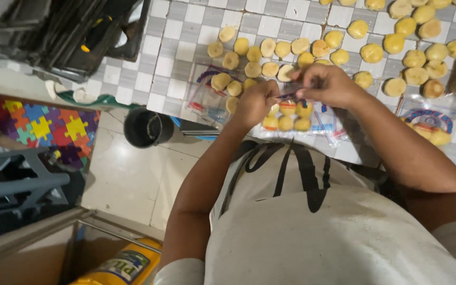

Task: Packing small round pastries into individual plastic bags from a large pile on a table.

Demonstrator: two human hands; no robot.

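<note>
Clear printed bags on checkered counter; yellow labelled bottle bottom left.

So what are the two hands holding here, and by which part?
Both the left hand and right hand pinch the top edge of a clear plastic bag of round yellow pastries, at its mouth.

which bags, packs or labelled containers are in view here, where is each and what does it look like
Clear plastic bag with red and blue print: under both hands on the checkered tile counter, holding round yellow pastries; the left hand and right hand pinch its top.
Empty clear printed bag: flat on the counter, left of the hands.
Filled clear bag with blue arch print: counter, right side.
Yellow bottle with dark oval label: bottom left, lying tilted.
</note>
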